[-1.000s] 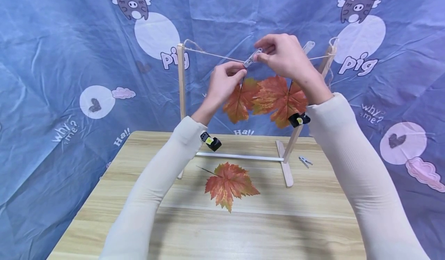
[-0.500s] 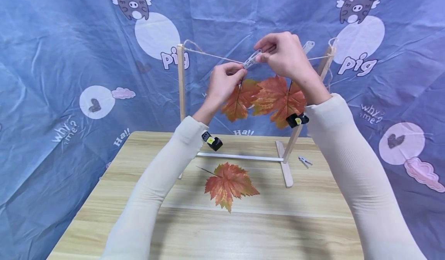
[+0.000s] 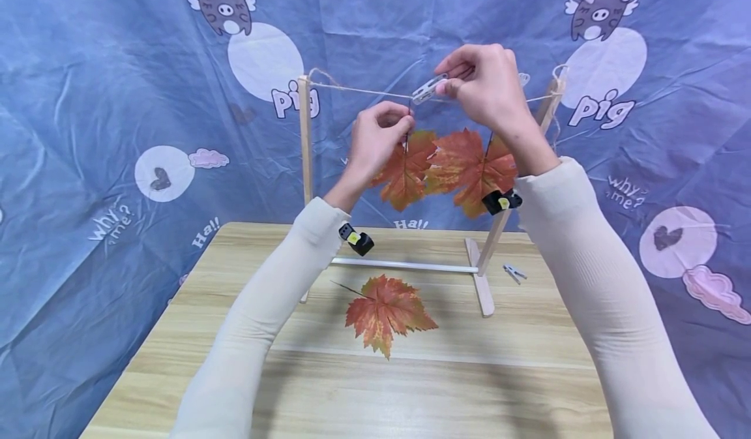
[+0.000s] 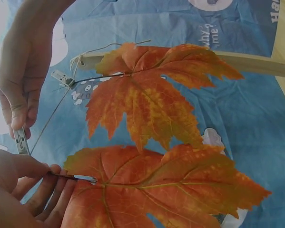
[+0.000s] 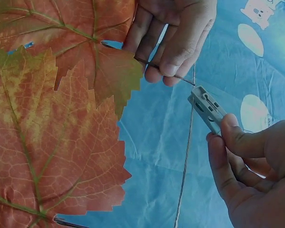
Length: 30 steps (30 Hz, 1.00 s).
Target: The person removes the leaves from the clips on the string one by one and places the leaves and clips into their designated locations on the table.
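My left hand (image 3: 378, 136) pinches the dark stem of an orange-red artificial maple leaf (image 3: 406, 171), which hangs below the fingers. In the right wrist view, the stem's tip reaches the string (image 5: 186, 156). Beside it my right hand (image 3: 489, 90) pinches a grey-white clothespin (image 5: 206, 109) between thumb and fingers. The clothespin's front end is at the string and stem tip; whether it clamps them I cannot tell. A second maple leaf (image 4: 142, 95) hangs to the right, its stem clipped to the string by another clothespin (image 4: 63, 78).
The string runs between two wooden posts, left (image 3: 306, 139) and right (image 3: 548, 109), joined low by a white bar (image 3: 405, 265). A third maple leaf (image 3: 387, 312) lies on the wooden table (image 3: 440, 393). A loose clothespin (image 3: 515, 273) lies right of the stand.
My right hand has risen slightly with the clothespin, and the string's middle sits higher. The left fingers now stand a little apart from the clothespin, still pinching the stem.
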Tool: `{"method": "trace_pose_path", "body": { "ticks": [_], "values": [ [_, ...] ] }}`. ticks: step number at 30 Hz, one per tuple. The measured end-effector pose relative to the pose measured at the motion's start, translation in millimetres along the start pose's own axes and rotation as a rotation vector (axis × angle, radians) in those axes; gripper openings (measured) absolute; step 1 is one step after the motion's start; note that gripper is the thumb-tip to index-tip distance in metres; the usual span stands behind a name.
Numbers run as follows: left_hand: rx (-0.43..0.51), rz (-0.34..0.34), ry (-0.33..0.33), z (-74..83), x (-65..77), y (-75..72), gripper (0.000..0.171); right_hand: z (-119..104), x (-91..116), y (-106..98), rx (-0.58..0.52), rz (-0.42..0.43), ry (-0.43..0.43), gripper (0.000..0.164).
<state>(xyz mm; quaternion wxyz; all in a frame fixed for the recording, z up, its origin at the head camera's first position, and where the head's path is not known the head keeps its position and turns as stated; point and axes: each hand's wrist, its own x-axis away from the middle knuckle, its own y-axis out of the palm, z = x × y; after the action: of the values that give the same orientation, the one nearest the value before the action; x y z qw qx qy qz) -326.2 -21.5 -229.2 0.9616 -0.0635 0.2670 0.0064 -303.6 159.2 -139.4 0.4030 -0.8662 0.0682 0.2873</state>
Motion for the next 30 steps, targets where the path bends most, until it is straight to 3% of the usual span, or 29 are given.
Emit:
{"method": "trace_pose_path", "body": {
  "ticks": [9,20,30],
  "values": [
    [0.065,0.011,0.025,-0.7,0.6,-3.2,0.009,1.4,-0.1,-2.4,-0.011,0.029,0.014,0.023],
    [0.081,0.012,0.007,-2.9,5.5,-11.7,0.011,4.4,1.4,-9.5,-0.072,-0.014,0.057,0.036],
    [0.123,0.015,-0.007,-8.7,15.0,-25.9,0.009,13.4,16.4,-18.3,-0.089,-0.013,0.049,0.039]
  ]
}}
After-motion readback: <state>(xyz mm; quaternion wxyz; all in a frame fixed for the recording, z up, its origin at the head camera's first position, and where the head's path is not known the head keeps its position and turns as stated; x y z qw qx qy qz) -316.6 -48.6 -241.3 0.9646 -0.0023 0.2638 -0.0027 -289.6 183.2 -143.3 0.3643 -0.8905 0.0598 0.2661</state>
